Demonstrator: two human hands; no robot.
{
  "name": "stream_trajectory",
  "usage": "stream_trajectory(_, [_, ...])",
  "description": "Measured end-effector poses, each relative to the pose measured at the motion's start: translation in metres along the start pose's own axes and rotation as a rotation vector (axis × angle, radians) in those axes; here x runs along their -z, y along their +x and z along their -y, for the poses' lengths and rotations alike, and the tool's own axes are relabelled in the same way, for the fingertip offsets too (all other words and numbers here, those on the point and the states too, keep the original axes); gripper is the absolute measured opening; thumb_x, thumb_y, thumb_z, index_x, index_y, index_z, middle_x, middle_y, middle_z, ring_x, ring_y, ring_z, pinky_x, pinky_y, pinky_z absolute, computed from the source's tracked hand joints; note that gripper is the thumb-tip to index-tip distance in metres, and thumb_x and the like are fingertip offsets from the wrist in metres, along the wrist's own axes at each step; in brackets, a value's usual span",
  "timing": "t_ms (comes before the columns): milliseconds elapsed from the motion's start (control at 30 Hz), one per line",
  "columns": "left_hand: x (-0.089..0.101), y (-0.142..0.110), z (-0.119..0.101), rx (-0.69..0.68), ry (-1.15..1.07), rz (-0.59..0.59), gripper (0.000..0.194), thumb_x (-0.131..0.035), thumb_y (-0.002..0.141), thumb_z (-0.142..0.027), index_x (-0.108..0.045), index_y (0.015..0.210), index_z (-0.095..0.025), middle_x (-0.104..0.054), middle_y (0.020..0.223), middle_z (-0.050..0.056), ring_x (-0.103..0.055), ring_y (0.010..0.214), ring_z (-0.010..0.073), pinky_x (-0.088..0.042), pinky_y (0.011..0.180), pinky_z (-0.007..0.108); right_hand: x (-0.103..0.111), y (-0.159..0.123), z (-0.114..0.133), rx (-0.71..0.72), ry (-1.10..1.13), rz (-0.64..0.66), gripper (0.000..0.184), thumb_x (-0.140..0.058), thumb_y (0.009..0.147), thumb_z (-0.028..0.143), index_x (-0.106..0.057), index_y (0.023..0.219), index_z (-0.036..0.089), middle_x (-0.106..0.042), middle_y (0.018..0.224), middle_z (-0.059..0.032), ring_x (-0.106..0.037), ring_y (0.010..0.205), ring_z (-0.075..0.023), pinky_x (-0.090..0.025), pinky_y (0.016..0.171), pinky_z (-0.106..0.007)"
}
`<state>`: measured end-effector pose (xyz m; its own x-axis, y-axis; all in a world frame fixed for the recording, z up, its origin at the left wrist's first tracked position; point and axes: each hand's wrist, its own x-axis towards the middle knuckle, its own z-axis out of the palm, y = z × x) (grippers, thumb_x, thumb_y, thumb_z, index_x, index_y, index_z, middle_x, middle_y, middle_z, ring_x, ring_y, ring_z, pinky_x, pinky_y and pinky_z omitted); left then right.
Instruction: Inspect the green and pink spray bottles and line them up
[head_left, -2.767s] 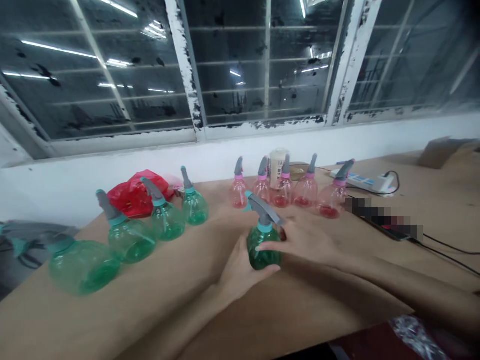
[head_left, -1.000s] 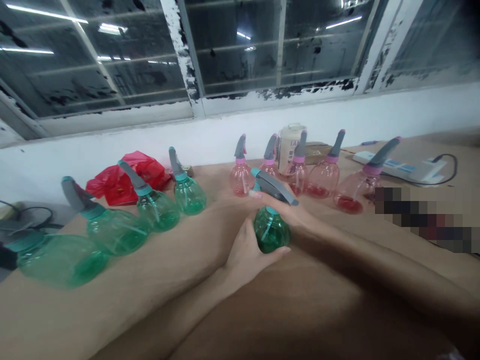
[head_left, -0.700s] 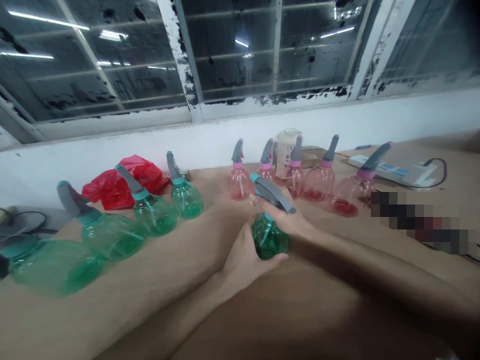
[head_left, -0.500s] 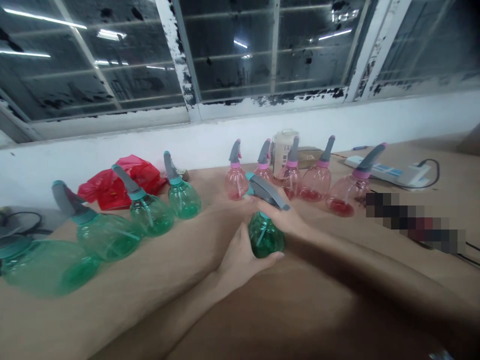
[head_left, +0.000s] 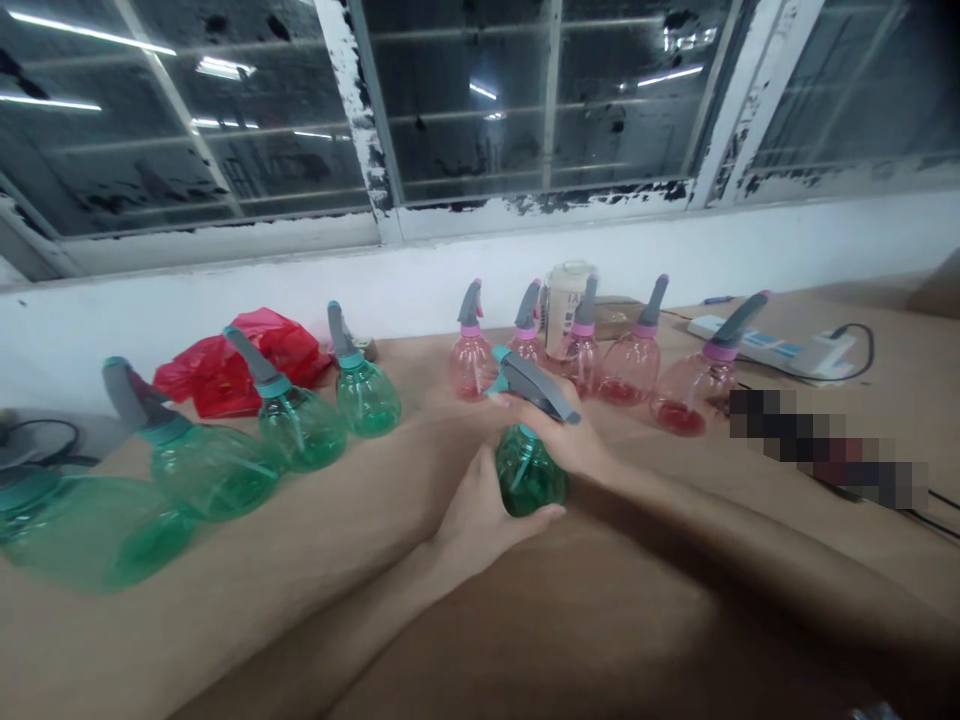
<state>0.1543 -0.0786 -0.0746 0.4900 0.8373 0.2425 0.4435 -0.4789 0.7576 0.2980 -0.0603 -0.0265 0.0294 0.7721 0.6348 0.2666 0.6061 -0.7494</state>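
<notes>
A green see-through spray bottle (head_left: 529, 474) with a grey and teal trigger head stands on the table in front of me, green liquid inside. My left hand (head_left: 480, 505) is curled around the body of this bottle, thumb across its near side. Around the neck and spray head closes my right hand (head_left: 566, 425); most of its fingers are hidden behind the head. Several green spray bottles (head_left: 304, 430) form a row to the left. Several pink spray bottles (head_left: 630, 368) with grey heads are lined up behind and to the right.
A red plastic bag (head_left: 247, 360) lies at the back left by the wall. Behind the pink bottles is a whitish container (head_left: 570, 300). A white power strip (head_left: 780, 345) with a black cable sits at the right. A pixelated dark patch covers something in front of it.
Almost nothing differs. Both hands keep their hold on the green spray bottle, and the view has shifted very slightly.
</notes>
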Motion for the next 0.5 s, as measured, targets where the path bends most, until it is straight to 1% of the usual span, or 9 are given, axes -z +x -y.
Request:
stream_trajectory(133, [-0.0013, -0.0005, -0.0002, -0.001, 0.026, -0.021, 0.078, -0.07, 0.064, -0.05, -0.035, 0.124, -0.016, -0.05, 0.116, 0.016, -0.047, 0.115, 0.0359, -0.038, 0.095, 0.056, -0.0003, -0.0004, -0.0017, -0.002, -0.006, -0.004, 0.018, -0.062, 0.077, 0.037, -0.061, 0.087, 0.023, -0.062, 0.074, 0.0028, -0.056, 0.065, -0.0131, -0.043, 0.062, -0.026])
stream_trajectory(300, [-0.001, -0.0006, -0.001, -0.033, 0.015, -0.028, 0.079, -0.069, 0.065, -0.048, -0.031, 0.128, -0.018, -0.048, 0.121, 0.015, -0.045, 0.118, 0.0347, -0.037, 0.096, 0.055, -0.0004, -0.0001, 0.0012, -0.016, 0.041, 0.026, 0.018, -0.06, 0.078, 0.038, -0.063, 0.09, 0.025, -0.065, 0.084, 0.001, -0.059, 0.071, -0.0143, -0.045, 0.066, -0.028])
stream_trajectory(367, [-0.0003, -0.0003, -0.001, -0.03, 0.016, -0.02, 0.08, -0.069, 0.065, -0.048, -0.031, 0.128, -0.018, -0.048, 0.122, 0.015, -0.045, 0.118, 0.0348, -0.037, 0.096, 0.055, -0.0002, 0.0001, 0.0035, -0.019, 0.06, 0.048, 0.017, -0.059, 0.08, 0.037, -0.062, 0.091, 0.026, -0.065, 0.087, 0.0011, -0.059, 0.073, -0.0143, -0.046, 0.067, -0.028])
stream_trajectory(500, [0.0005, 0.0002, -0.0005, -0.02, 0.002, 0.023, 0.081, -0.069, 0.066, -0.05, -0.03, 0.129, -0.018, -0.047, 0.125, 0.016, -0.044, 0.119, 0.0345, -0.037, 0.097, 0.053, 0.0011, 0.0018, 0.0065, -0.041, 0.065, 0.075, 0.017, -0.059, 0.079, 0.038, -0.06, 0.09, 0.025, -0.064, 0.085, 0.0016, -0.059, 0.072, -0.0137, -0.044, 0.066, -0.027])
